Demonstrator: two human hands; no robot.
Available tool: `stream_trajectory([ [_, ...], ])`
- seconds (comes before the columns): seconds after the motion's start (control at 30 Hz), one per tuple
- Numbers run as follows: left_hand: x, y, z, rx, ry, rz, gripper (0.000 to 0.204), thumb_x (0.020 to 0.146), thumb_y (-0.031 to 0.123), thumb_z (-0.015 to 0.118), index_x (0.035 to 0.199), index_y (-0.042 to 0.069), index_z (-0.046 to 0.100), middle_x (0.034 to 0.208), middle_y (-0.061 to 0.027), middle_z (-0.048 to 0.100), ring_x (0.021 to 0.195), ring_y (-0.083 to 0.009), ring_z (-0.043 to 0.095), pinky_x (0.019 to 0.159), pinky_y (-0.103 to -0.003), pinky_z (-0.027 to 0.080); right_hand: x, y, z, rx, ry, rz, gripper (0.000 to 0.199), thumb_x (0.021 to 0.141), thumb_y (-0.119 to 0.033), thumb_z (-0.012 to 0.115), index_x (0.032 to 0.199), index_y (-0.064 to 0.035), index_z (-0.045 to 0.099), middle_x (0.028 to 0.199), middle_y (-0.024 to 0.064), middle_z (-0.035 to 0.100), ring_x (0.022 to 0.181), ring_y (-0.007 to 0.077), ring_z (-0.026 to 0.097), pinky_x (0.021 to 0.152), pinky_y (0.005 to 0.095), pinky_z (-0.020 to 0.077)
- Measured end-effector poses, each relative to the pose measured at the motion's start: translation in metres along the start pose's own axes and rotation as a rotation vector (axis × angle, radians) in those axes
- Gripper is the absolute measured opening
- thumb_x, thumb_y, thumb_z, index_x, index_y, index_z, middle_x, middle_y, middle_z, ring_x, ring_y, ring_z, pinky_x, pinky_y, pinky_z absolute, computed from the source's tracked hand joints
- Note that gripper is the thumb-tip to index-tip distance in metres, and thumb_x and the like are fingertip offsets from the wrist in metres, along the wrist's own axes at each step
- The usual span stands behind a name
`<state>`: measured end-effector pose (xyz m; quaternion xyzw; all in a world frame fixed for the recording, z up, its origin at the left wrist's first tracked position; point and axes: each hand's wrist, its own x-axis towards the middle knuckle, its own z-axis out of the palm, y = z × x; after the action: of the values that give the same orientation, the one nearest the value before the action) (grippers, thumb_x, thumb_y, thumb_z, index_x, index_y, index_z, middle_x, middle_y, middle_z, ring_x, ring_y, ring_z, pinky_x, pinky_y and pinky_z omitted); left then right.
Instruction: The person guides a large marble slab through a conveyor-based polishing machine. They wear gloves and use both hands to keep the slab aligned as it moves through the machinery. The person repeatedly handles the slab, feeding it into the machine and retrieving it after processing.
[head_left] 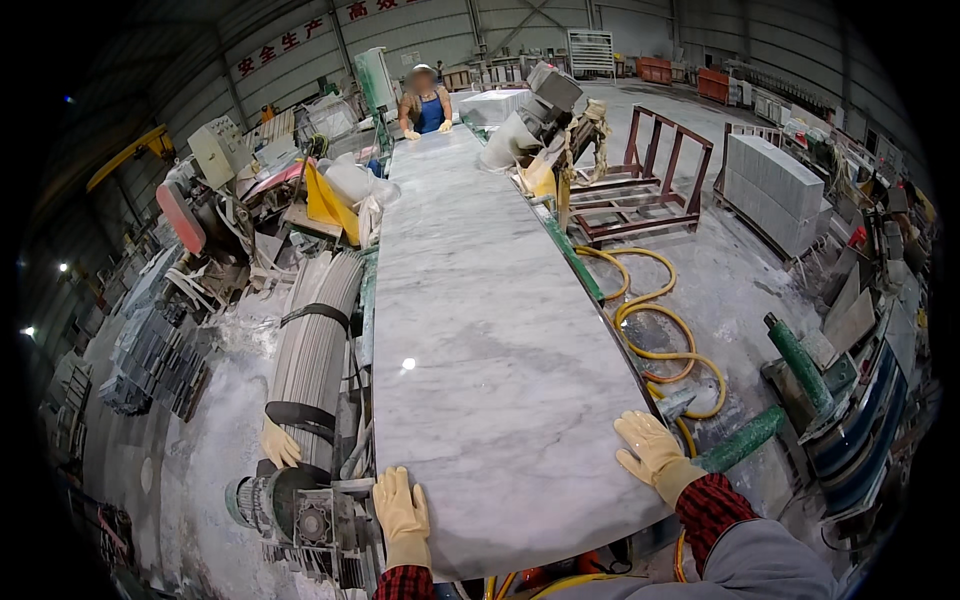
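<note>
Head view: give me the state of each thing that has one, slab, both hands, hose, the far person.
Marble slab: lying flat on the machine bed, glossy.
Left hand: gloved, palm down on the slab's near corner.
Right hand: gloved, flat on the slab's right edge.
Yellow hose: looped loose on the floor.
Person at far end: hands on the slab's far end.

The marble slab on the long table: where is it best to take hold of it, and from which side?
Probably at its near end, one hand on each corner. The marble slab lies flat, long and narrow, its far end with another person. The left hand and right hand, both gloved, already rest flat there, where the near edge seems free to grip.
</note>
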<state>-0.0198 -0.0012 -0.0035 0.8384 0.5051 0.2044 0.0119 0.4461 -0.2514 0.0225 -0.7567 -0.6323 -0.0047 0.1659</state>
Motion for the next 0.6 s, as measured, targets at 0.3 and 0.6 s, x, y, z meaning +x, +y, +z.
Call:
stream_trajectory([
  [0.3,-0.004,-0.002,0.001,-0.007,0.001,-0.016,0.052,0.103,0.023,0.067,0.151,0.004,0.057,0.158,-0.0256,0.056,0.147,-0.0480,0.048,0.126,-0.056,0.035,-0.003,-0.002,0.000,0.014,-0.005,0.007,0.064,0.103,-0.040,0.069,0.157,-0.0089,0.057,0.165,0.0208,0.054,0.155,0.0396,0.046,0.132,0.0489,0.0330],
  [0.6,-0.002,0.004,-0.011,-0.031,-0.038,-0.015,0.050,0.103,0.022,0.067,0.149,0.003,0.058,0.157,-0.0261,0.056,0.145,-0.0479,0.049,0.124,-0.057,0.035,-0.006,-0.003,-0.001,0.015,-0.012,0.013,0.065,0.102,-0.041,0.069,0.157,-0.0090,0.057,0.165,0.0208,0.053,0.155,0.0393,0.045,0.132,0.0489,0.0323],
])
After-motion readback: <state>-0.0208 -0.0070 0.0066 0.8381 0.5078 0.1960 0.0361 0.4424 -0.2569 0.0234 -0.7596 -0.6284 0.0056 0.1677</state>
